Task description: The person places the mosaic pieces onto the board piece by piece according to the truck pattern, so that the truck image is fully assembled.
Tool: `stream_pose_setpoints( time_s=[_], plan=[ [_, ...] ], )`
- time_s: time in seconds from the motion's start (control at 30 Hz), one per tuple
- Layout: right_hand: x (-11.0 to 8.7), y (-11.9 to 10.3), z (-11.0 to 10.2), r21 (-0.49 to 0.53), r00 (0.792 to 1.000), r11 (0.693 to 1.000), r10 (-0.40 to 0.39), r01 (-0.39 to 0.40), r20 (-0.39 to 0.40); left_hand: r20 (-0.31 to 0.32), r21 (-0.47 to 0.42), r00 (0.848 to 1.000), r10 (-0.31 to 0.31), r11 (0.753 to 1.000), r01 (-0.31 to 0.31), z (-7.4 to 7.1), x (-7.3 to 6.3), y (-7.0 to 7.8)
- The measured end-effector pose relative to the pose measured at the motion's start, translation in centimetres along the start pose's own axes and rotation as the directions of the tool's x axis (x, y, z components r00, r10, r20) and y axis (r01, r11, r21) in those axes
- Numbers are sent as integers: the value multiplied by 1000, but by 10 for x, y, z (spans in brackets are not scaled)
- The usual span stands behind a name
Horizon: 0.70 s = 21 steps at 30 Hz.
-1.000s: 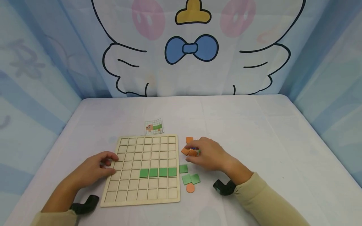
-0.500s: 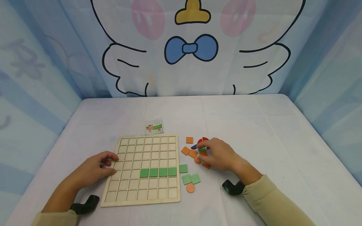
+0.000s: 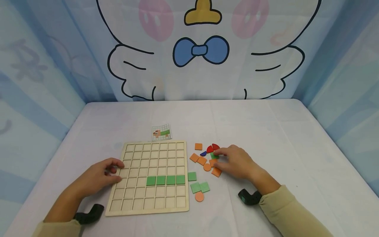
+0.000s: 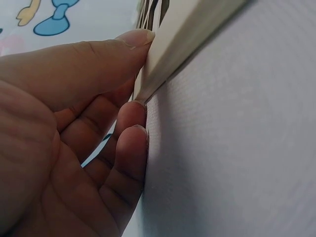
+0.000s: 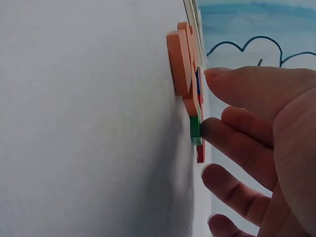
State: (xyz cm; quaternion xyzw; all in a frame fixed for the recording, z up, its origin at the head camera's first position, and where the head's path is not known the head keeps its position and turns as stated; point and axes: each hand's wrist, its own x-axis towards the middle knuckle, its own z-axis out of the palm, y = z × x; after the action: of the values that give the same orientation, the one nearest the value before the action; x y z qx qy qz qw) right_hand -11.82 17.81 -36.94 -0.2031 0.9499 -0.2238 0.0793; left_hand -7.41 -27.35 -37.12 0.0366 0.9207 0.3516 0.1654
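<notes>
Tiles [image 3: 202, 160] in orange and green, with other small pieces, are lying on the worktop [image 3: 272, 131] just right of a board [image 3: 152, 171] marked in squares. Compared with a second ago, the right hand [image 3: 237, 160] has been shifting rightward, so two red pieces [image 3: 210, 149], a blue piece [image 3: 203, 153] and an orange disc [image 3: 207, 167] are now showing; sorting by colour is probably becoming easier. Thumb and fingers are standing apart, seemingly grasping nothing, with one fingertip appearing to be touching a loose green tile [image 3: 214, 156]. Nothing new is filling the board: four seated tiles [image 3: 161, 180] are still taking up the right end of one row, so the picture is looking far from finished. The left hand [image 3: 96, 176] is resting, fingers relaxed, thumb and fingertips against the board's left edge, apparently steadying it. A picture card [image 3: 161, 132] is lying just beyond the far edge. Along the right edge, another green tile [image 3: 192, 176] is sitting right up against the rim, tightening that side. Worktop is stretching widely past the right hand, while bare squares are running above and below the seated row.
</notes>
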Motion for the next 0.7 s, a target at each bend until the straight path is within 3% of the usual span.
stream_pose_setpoints(
  time_s=[0.7],
  plan=[
    [8,6,-3,-68,997,995,73,-73,-8,-3,12,1000,-14,1000,14,0,0,2]
  ],
)
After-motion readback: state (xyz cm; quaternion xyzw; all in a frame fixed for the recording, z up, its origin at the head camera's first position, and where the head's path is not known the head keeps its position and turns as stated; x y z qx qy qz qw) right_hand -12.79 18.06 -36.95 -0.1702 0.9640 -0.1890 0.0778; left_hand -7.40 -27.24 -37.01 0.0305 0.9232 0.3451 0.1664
